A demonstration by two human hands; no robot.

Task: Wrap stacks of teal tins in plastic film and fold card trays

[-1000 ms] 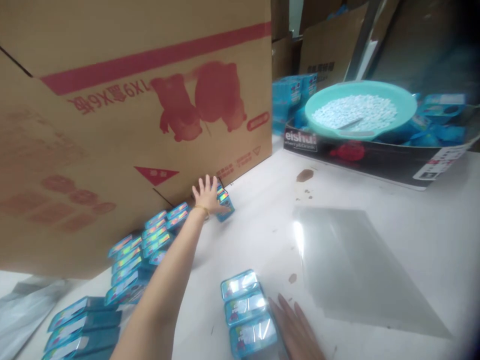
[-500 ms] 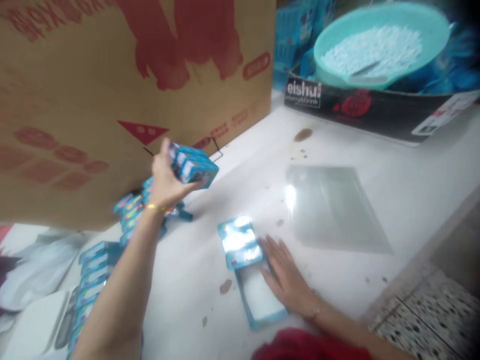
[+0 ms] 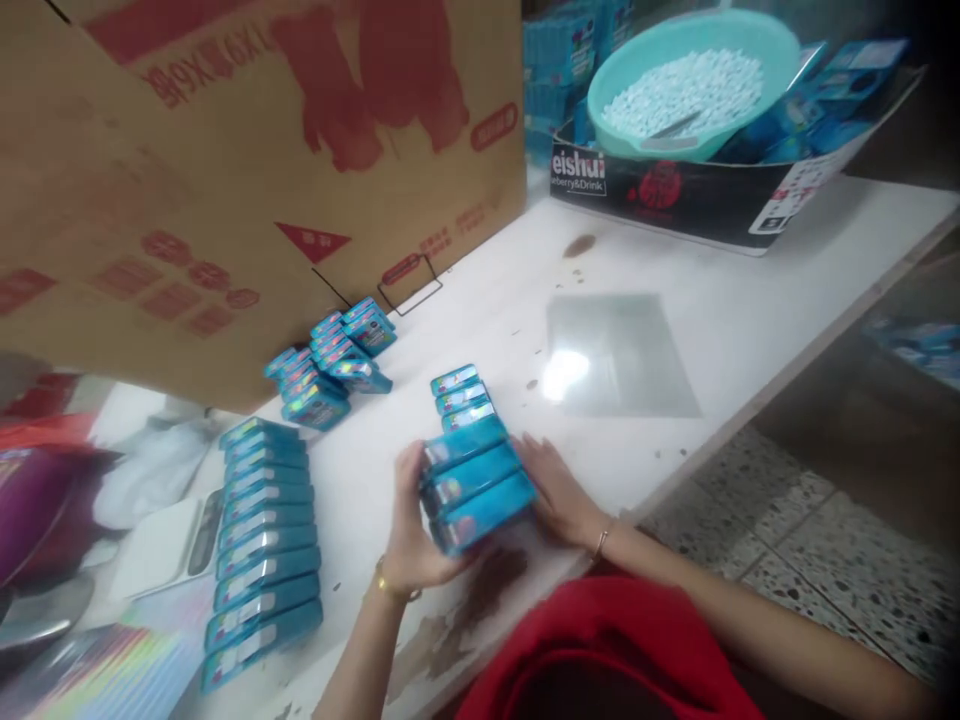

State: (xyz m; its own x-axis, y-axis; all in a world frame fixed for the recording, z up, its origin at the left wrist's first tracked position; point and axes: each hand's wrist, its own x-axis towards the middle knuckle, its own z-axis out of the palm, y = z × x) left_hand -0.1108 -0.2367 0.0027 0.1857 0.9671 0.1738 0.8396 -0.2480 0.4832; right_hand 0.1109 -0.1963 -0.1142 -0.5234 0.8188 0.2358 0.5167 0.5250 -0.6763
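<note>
My left hand [image 3: 411, 520] and my right hand [image 3: 556, 492] clasp a small bunch of blue boxes [image 3: 475, 483] between them, low over the white table [image 3: 750, 330] near its front edge. Just beyond the bunch, three more blue boxes [image 3: 459, 394] lie in a row on the table. A loose heap of the same boxes [image 3: 330, 360] sits farther left by the cardboard carton. Along the left, several blue boxes [image 3: 261, 530] lie in a neat column.
A big brown carton [image 3: 225, 160] with red print leans over the table's back left. A teal basin of white pellets [image 3: 690, 85] rests on a black box [image 3: 675, 195] at the back. A clear plastic sheet [image 3: 615, 355] lies mid-table. Speckled floor shows at right.
My left hand lifted blue boxes from beside the carton and brought them to the near pile. Both hands now hold the bunch together; the view has tilted down.
</note>
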